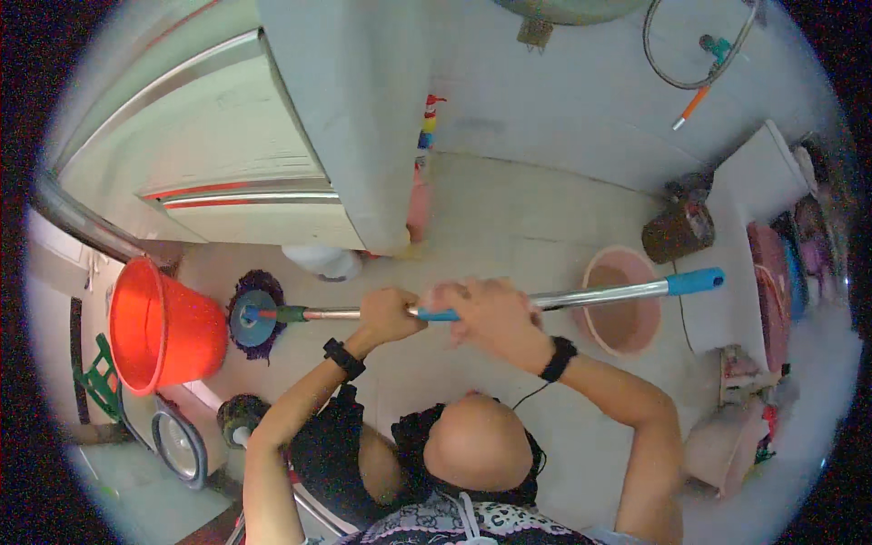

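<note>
The left grip is closed around the silver pole of a mop, and the right grip – a bit blurry – is wrapped around it too, at a blue ring. The mop goes across in front of the person: its dark, stringy head is just beside a big red bucket on the left – and its blue end sticks out past a pink tub on the right.
</note>
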Demonstrator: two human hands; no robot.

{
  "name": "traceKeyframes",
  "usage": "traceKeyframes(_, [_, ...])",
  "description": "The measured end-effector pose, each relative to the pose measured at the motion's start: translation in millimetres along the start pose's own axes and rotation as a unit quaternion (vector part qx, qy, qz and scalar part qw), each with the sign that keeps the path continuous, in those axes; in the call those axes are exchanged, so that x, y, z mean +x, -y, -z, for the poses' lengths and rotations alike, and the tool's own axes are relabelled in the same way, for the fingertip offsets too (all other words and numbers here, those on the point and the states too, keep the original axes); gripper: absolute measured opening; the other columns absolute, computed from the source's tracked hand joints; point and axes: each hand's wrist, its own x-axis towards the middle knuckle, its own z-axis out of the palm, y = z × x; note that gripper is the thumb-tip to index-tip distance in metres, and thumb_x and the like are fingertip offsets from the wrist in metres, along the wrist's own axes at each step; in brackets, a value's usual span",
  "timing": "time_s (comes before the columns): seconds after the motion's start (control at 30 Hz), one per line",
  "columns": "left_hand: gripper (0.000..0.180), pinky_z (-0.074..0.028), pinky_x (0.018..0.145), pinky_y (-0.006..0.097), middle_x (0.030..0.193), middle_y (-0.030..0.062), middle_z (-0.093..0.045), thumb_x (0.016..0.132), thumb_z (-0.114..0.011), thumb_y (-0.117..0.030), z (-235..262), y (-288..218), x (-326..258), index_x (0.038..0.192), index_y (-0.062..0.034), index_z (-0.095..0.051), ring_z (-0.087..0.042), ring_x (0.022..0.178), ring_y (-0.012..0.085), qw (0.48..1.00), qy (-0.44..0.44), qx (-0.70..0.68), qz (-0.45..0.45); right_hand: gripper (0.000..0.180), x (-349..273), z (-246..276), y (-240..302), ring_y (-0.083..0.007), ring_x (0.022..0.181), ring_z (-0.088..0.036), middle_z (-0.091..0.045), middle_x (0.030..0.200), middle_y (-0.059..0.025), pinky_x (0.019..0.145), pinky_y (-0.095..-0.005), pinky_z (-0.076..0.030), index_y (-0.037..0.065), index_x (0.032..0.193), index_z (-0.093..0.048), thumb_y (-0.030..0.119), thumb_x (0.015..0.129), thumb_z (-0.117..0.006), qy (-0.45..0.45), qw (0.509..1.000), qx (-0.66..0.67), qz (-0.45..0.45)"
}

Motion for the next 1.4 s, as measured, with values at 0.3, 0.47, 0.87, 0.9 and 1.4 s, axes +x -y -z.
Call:
traceKeyframes(0.3, [0.022, -0.044, 0.054, 0.039, 0.061, 0.0082, -0.057, 0.056, -0.062, -0.034, -1.4, -5.7, 3.9, 0.065, -0.0133, -0.062, -0.057, 0.061, 0.0285, 0.999, -0.028, 0.016, -0.003, 0.04, -109.8, 90.0, -138.4, -0.0278, 0.084, -0.05, -0.052, 0.084, -0.0104, 0.079, -0.0388, -0.036, 0.005, 0.1, -0.053, 0.014, 0.061, -0.061, -0.094, 0.935, -0.303, -0.158])
traceKeyframes(0.47, [0.021, -0.043, 0.052, 0.038, 0.061, 0.0083, -0.058, 0.057, -0.062, -0.032, 3.5, -2.1, -4.0, 0.065, -0.0125, -0.061, -0.056, 0.059, 0.0283, 0.998, -0.053, -0.021, 0.007, 0.032, -106.1, 60.7, -146.3, -0.0263, 0.092, -0.047, -0.05, 0.093, -0.0113, 0.082, -0.0408, -0.036, 0.003, 0.1, -0.049, 0.015, 0.071, -0.057, -0.364, 0.869, -0.248, -0.224])
traceKeyframes(0.87, [0.021, -0.042, 0.054, 0.04, 0.067, 0.0116, -0.057, 0.062, -0.061, -0.019, 34.6, -62.4, 15.9, 0.078, -0.0079, -0.053, -0.056, 0.062, 0.03, 0.979, -0.083, -0.164, -0.086, 0.03, -4.6, 19.6, -6.0, -0.0133, 0.076, -0.052, -0.053, 0.099, -0.0075, 0.062, -0.0293, -0.046, 0.009, 0.103, -0.046, 0.031, 0.084, -0.053, -0.508, 0.542, 0.653, -0.149])
traceKeyframes(0.9, [0.02, -0.042, 0.054, 0.04, 0.067, 0.0123, -0.057, 0.063, -0.06, -0.017, 33.5, -61.3, 16.0, 0.078, -0.0078, -0.052, -0.055, 0.062, 0.0306, 0.977, -0.091, -0.166, -0.098, 0.03, -8.7, 23.1, -12.8, -0.0113, 0.07, -0.053, -0.055, 0.095, -0.0061, 0.057, -0.026, -0.046, 0.01, 0.104, -0.046, 0.032, 0.085, -0.052, -0.494, 0.465, 0.715, -0.169])
traceKeyframes(1.4, [0.029, -0.043, 0.057, 0.043, 0.079, 0.0183, -0.058, 0.071, -0.058, -0.016, 49.3, -101.3, 20.3, 0.096, -0.0032, -0.048, -0.056, 0.07, 0.0366, 0.933, -0.134, -0.251, -0.222, 0.021, 14.3, -10.3, -1.8, -0.0159, 0.076, -0.051, -0.048, 0.087, -0.0058, 0.067, -0.0292, -0.044, 0.006, 0.101, -0.042, 0.017, 0.086, -0.051, -0.435, 0.833, 0.273, -0.207])
